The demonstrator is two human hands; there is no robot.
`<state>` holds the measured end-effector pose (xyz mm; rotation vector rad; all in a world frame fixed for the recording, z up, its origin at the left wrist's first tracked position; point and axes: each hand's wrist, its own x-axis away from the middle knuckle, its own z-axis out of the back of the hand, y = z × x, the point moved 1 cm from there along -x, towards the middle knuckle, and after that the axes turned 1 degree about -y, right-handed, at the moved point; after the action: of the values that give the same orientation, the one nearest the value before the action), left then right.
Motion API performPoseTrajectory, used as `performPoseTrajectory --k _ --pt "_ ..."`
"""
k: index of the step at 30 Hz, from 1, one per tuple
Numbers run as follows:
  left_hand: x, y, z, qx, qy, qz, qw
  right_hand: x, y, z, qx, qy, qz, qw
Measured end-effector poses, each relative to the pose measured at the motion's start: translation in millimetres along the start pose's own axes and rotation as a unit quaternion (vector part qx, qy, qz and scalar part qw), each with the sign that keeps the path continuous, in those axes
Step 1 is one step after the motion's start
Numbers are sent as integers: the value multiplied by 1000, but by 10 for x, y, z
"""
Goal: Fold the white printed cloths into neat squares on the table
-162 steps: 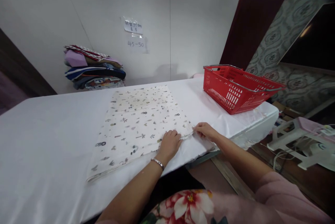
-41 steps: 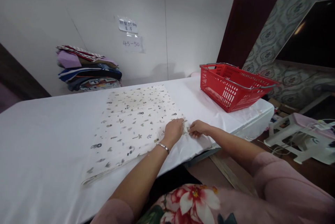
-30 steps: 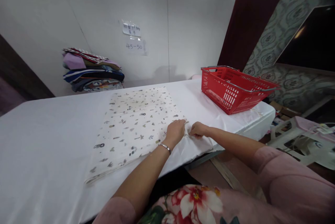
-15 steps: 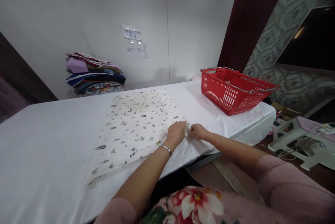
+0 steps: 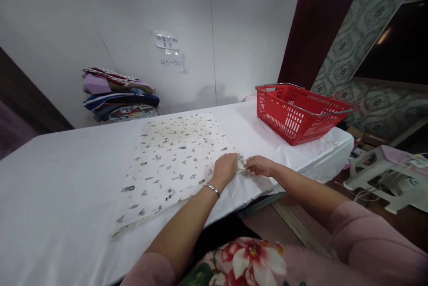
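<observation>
A white cloth point(image 5: 180, 157) printed with small grey and olive motifs lies folded flat on the covered table. My left hand point(image 5: 225, 168), with a silver bracelet at the wrist, rests at its right end, fingers curled onto the fabric. Just to the right, my right hand point(image 5: 260, 165) pinches the cloth's corner and holds it slightly out from the left hand. A small bunched piece of fabric shows between both hands. The left fingertips are partly hidden.
A red plastic basket point(image 5: 297, 119) with metal handles stands at the table's right end. Folded fabrics point(image 5: 120, 94) are stacked against the wall at the back left. The white table cover point(image 5: 67, 179) spreads leftward. A pale plastic stool point(image 5: 384, 179) stands beyond the right edge.
My right hand has shifted a little to the right and turned, drawing the cloth's corner outward so more of it shows. The left hand stays nearly in place.
</observation>
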<state>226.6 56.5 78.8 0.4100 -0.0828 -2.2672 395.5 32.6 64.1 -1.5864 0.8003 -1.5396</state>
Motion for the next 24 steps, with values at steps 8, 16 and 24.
performPoseTrajectory --k 8,16,24 --pt "30 98 -83 -16 -19 -53 998 44 -11 17 -87 -14 30 996" --pt "21 106 -116 -32 -7 -72 997 102 -53 23 -114 4 51 992" --pt "19 100 -117 -14 -21 -82 996 146 -156 -18 -35 2 59 998"
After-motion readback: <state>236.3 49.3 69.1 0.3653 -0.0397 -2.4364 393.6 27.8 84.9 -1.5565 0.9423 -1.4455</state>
